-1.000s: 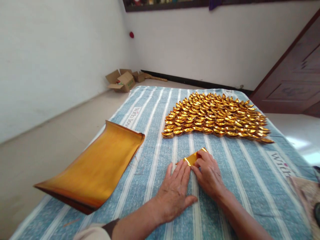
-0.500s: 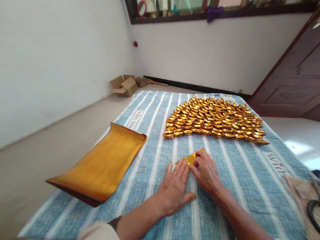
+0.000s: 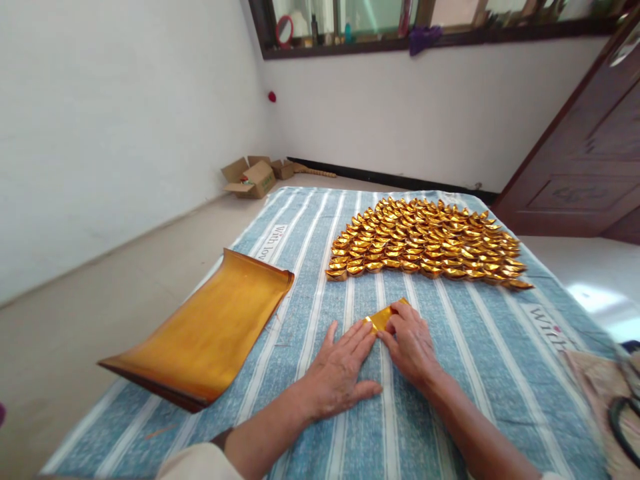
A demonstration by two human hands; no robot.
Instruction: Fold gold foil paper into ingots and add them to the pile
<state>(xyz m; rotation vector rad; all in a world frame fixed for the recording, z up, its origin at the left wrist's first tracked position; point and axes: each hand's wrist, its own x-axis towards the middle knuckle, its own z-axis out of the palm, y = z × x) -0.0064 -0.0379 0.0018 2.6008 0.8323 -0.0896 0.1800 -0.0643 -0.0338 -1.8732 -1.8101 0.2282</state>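
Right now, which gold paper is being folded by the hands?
The small gold piece under the fingertips of the left hand and right hand. The big gold sheets lie untouched at the left, and the finished gold ingots sit in rows farther back.

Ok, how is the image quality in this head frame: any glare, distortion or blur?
Head view: daylight, sharp in the middle; glare on the folded gold pieces and the gold paper under both hands; wide-lens bending of the walls and door; blur at the lower right edge.
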